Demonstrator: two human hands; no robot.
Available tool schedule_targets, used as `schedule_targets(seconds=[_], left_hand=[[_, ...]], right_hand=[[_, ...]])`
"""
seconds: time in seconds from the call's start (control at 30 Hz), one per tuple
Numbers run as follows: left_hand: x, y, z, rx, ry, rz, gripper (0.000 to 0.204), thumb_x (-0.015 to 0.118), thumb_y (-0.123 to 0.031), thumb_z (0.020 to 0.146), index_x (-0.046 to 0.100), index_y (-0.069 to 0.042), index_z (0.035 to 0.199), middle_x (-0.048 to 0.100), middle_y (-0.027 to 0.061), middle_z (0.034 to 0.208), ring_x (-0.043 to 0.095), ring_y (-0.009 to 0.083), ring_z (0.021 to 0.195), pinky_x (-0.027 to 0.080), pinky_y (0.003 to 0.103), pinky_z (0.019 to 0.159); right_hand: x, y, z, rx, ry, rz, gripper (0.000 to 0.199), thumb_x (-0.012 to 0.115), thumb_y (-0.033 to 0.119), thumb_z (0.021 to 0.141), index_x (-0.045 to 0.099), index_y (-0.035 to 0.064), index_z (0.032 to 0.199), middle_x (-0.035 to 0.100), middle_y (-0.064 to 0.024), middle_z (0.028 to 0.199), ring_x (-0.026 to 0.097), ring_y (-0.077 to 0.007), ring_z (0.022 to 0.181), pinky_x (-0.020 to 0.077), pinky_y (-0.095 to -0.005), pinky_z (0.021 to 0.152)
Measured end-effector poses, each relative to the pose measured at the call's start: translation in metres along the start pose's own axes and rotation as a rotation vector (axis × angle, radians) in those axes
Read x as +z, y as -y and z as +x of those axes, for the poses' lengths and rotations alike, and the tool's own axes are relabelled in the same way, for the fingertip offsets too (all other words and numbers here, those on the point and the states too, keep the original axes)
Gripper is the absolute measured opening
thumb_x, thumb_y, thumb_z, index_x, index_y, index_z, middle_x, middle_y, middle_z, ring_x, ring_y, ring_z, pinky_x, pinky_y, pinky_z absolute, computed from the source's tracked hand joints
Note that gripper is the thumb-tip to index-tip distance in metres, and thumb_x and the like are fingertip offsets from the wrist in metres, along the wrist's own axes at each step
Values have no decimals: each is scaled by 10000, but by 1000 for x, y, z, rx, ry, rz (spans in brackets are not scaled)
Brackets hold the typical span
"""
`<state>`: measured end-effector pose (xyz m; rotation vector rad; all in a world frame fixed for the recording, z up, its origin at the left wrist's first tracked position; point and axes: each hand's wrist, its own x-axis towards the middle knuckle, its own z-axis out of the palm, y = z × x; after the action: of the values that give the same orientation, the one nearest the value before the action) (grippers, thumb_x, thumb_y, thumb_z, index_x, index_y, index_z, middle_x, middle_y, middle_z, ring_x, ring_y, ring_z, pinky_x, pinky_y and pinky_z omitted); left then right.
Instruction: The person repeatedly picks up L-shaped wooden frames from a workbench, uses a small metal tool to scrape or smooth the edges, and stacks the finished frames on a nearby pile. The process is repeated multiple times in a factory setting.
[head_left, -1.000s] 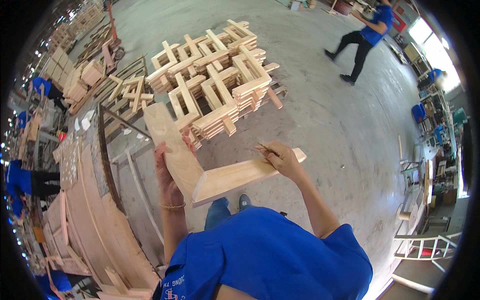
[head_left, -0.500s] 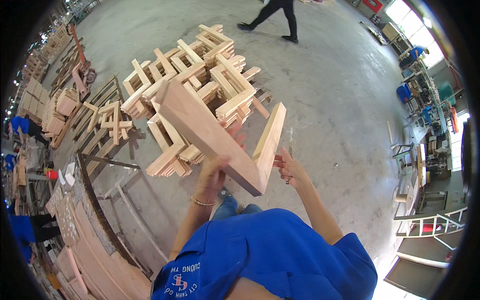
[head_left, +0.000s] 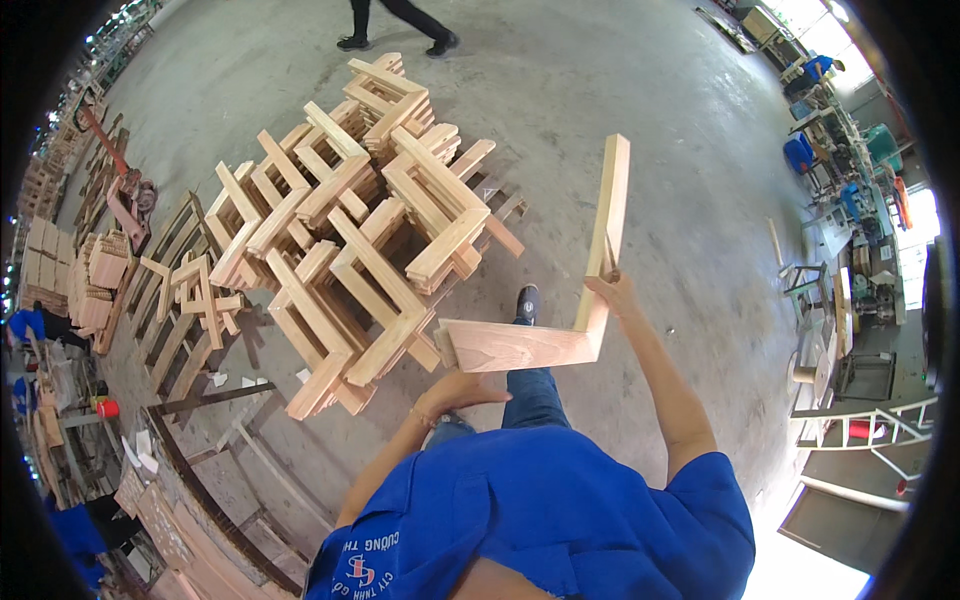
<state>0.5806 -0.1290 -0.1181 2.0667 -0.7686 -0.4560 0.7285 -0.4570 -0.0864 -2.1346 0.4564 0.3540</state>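
An L-shaped wooden frame piece hangs in front of me, its corner toward my right and its longer leg pointing away. My right hand grips that longer leg just past the corner. Something thin and dark sticks up by its fingers, too small to make out. Below the other leg, my left hand is open with its fingers stretched out, close to the wood. Whether it touches cannot be told. Ahead to the left stands a pile of similar L-shaped wooden pieces, stacked crosswise in several columns.
Left of the pile, a wooden pallet carries a few loose frame pieces. A metal-framed table is at my near left. A red-handled pallet jack stands farther left. A person in dark trousers walks at the far side. Benches line the right.
The frame piece has swung round and moved right. My left hand has let go of it, while my right hand has taken hold. The walking person has moved left in the picture.
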Motion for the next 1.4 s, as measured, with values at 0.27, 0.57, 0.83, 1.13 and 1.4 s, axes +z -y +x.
schedule_targets(seconds=[0.27,0.57,0.83,1.13,1.4], left_hand=[[10,55,-17,-1109,-785,-872,543,582,-273,869,381,-64,1329,562,106,1140,563,196,1003,442,306,868],[82,-17,45,-1884,-961,-1272,257,575,-345,877,510,-117,974,588,21,815,581,116,758,484,272,632],[87,65,63,-2106,-810,-1137,276,577,-347,872,512,-114,1005,596,33,840,590,129,765,489,284,644],[78,94,32,-2225,-680,-1062,302,580,-349,867,515,-111,1040,605,47,867,599,142,774,495,298,658],[67,111,16,-2230,-613,-1030,328,583,-351,862,517,-108,1072,613,59,892,607,155,781,500,310,670]], right_hand=[[-5,32,236,50,-69,-554,721,702,411,641,473,103,1251,619,-174,1090,591,-325,1021,454,-418,850],[128,-13,478,-18,142,-826,580,670,384,650,495,115,1133,649,-152,986,618,-345,933,472,-432,784],[270,-67,578,-112,233,-775,517,637,320,702,490,81,1137,645,-167,994,617,-349,952,472,-429,816],[339,-84,606,-157,403,-770,680,719,488,652,492,112,1171,648,-133,993,620,-315,949,489,-428,777],[338,-92,615,-195,432,-718,713,714,564,645,519,169,1206,633,-115,1062,595,-300,991,464,-405,801]])
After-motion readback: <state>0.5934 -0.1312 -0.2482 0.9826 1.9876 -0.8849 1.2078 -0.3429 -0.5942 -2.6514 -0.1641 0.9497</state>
